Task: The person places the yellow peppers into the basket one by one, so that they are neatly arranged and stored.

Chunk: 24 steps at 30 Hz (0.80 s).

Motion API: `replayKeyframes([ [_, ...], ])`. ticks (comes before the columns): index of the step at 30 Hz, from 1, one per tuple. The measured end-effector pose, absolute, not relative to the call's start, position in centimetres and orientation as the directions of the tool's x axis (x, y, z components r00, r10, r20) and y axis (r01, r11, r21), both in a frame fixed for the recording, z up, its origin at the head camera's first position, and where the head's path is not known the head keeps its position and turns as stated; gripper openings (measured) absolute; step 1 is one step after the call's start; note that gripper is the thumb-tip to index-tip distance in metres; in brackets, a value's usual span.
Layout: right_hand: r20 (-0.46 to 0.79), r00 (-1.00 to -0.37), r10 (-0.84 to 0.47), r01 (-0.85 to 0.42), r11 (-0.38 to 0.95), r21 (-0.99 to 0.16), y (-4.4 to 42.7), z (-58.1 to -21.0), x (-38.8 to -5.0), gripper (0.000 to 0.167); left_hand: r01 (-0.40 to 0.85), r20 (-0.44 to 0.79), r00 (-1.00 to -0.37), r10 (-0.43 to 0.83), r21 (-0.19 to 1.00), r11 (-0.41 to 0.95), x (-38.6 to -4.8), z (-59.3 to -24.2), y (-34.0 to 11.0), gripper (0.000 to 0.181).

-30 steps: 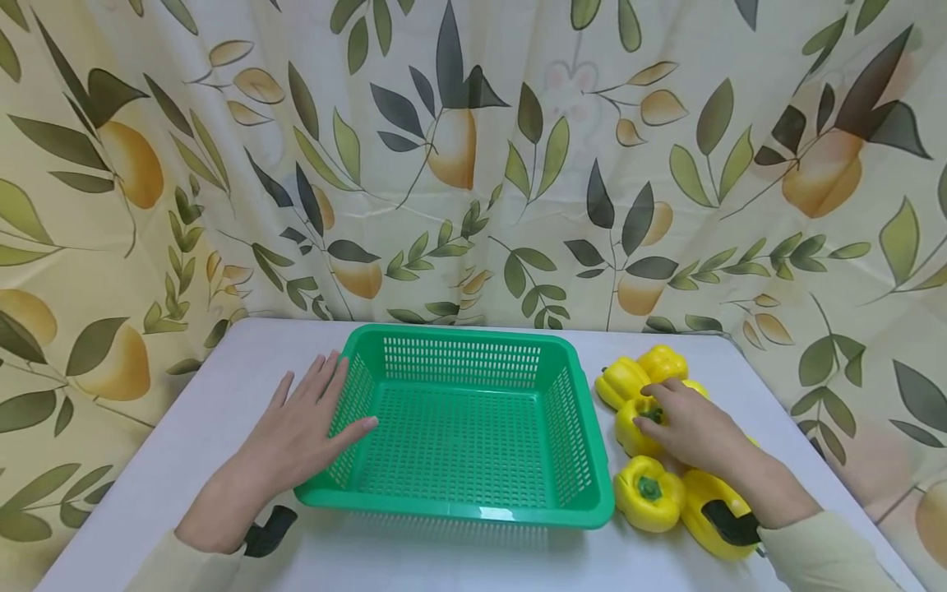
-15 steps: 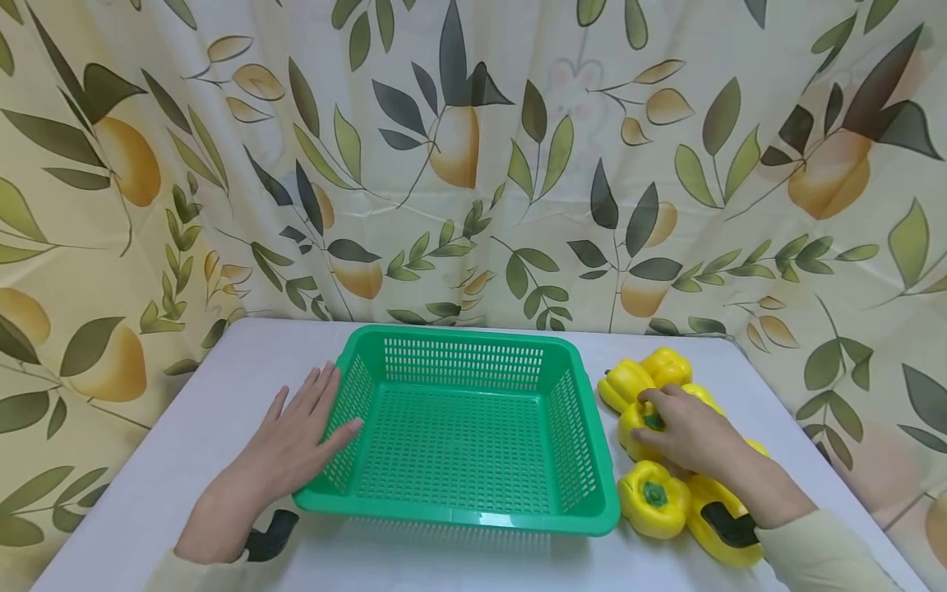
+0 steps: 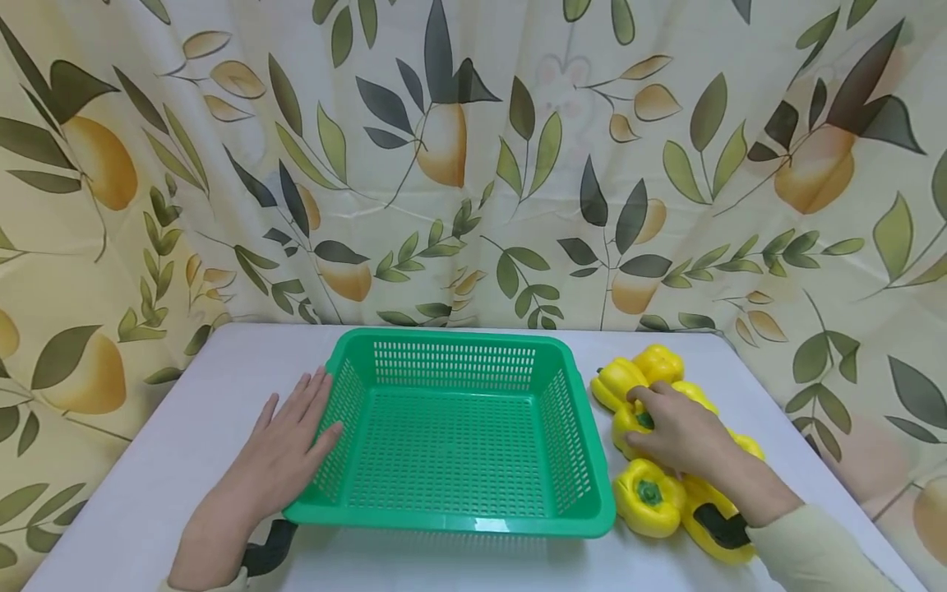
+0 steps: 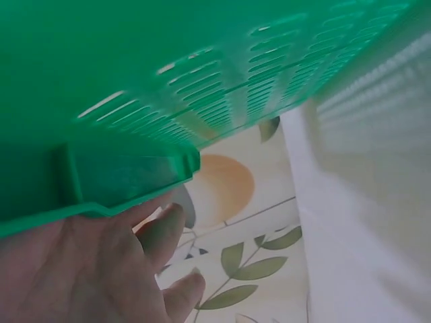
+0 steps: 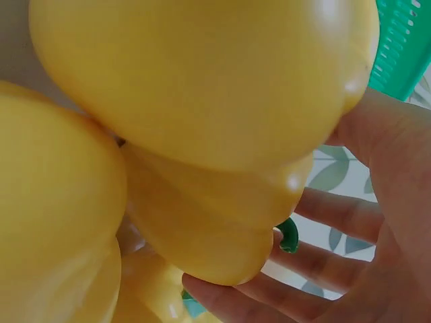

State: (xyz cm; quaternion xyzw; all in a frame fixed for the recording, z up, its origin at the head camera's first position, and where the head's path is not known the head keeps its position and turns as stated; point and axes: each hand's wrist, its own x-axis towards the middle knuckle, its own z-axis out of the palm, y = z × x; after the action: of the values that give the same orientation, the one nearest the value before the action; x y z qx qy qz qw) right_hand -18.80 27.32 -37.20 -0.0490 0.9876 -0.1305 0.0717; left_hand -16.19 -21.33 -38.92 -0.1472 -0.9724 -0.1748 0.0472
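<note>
A green plastic basket (image 3: pixel 450 523) with slotted walls stands mid-table in the head view. My left hand (image 3: pixel 277 450) lies with straight fingers along its left rim, the thumb reaching over the edge. In the left wrist view, that hand (image 4: pixel 101 272) touches the underside of the rim. Right of the basket, my right hand (image 3: pixel 684 432) curls over a yellow bell pepper (image 3: pixel 624 424), thumb and fingers on either side of its green stem. The right wrist view shows the fingers (image 5: pixel 323 262) against a pepper (image 5: pixel 202 235); the thumb is mostly hidden.
More yellow bell peppers cluster around the right hand: one (image 3: pixel 649 497) in front, another (image 3: pixel 617 383) behind, and one (image 3: pixel 713 538) under the wrist strap. A white-covered table (image 3: pixel 185 411) bears everything. A leaf-and-fruit patterned curtain (image 3: pixel 473 205) hangs behind it.
My left hand has slid slightly left, its thumb drawing back from over the basket. The fingers of my right hand have settled lower around the pepper. The head view has shifted a little.
</note>
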Motion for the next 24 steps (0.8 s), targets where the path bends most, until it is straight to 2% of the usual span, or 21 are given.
replayKeyframes([
  [8, -0.057, -0.984, -0.168, -0.151, 0.962, -0.228, 26.9, -36.5, -18.8, 0.053, 0.313, 0.159, -0.948, 0.275, 0.327, 0.892, -16.3, -39.0, -21.5, 0.067],
  [24, 0.038, -0.966, -0.256, -0.258, 0.952, -0.166, 26.3, -32.3, -19.1, 0.052, 0.337, 0.171, -0.941, 0.293, 0.372, 0.865, -16.7, -39.0, -21.9, 0.066],
])
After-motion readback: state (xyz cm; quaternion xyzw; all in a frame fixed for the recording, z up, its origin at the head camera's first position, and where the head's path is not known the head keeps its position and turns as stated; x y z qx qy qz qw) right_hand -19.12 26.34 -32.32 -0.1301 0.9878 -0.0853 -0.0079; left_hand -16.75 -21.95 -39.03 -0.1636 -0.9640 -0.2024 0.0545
